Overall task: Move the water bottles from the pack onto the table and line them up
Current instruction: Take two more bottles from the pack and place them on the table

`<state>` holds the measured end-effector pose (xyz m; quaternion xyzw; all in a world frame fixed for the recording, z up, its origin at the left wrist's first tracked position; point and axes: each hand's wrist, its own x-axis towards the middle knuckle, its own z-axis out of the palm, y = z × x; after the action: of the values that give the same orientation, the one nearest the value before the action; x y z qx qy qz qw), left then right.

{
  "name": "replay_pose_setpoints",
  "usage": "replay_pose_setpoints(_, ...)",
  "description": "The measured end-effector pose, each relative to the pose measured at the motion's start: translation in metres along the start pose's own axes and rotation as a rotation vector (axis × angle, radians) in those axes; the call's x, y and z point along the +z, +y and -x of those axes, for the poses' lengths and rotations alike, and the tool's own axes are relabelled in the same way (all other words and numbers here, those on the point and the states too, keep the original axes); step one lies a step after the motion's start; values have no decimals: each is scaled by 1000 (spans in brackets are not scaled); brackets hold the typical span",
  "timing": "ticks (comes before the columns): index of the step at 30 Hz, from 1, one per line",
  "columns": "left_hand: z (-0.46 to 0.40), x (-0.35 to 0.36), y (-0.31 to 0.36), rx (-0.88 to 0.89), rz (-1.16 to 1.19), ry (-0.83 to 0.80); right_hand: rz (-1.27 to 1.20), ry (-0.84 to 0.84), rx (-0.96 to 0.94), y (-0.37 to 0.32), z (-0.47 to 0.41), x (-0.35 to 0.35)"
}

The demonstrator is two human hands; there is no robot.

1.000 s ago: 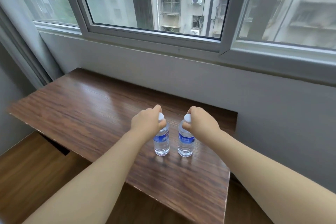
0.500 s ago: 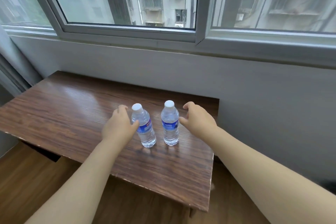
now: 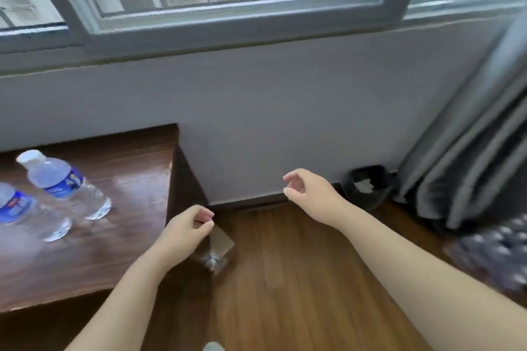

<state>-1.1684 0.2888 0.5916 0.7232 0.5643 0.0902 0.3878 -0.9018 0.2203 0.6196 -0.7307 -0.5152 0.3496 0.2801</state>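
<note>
Two clear water bottles with blue labels and white caps stand side by side on the wooden table [image 3: 122,259] at the far left: one bottle [image 3: 64,184] behind, the other bottle [image 3: 25,215] cut by the frame edge. My left hand [image 3: 185,232] hovers past the table's right end, fingers loosely curled, holding nothing. My right hand [image 3: 310,195] is out over the floor, fingers apart and empty. The blurred pack of bottles [image 3: 496,253] lies on the floor at the right edge.
A black waste bin [image 3: 366,185] stands by the wall next to grey curtains [image 3: 467,151]. A small glass object with a cardboard piece [image 3: 218,248] sits on the wooden floor by the table's corner. A window runs above the grey wall.
Both hands have let go of the two bottles and swung right, off the table. The view has turned right and down, bringing the floor, bin, curtain and pack into sight.
</note>
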Motion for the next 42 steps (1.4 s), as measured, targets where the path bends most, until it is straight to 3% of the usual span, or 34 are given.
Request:
replay_pose_setpoints(9, -23, 191, 192, 294, -9, -407, -383, 486, 392, 207, 171, -146)
replay_pose_setpoints(16, -54, 317, 336, 450, 40, -633, -584, 856, 606, 304, 262, -208)
replay_pose_setpoints(23, -111, 444, 447, 468, 36, -845, -682, 1138, 760, 387, 283, -275)
replay_pose_setpoints(32, -167, 570, 587, 500, -83, -967, -730, 1260, 868, 468, 270, -367)
replay_pose_setpoints(36, -178, 623, 618, 474, -97, -986, -741, 1268, 893, 522, 266, -405)
replay_pose_setpoints(42, -208, 714, 640, 422, -170, -887, -755, 1201, 920, 627, 242, -464)
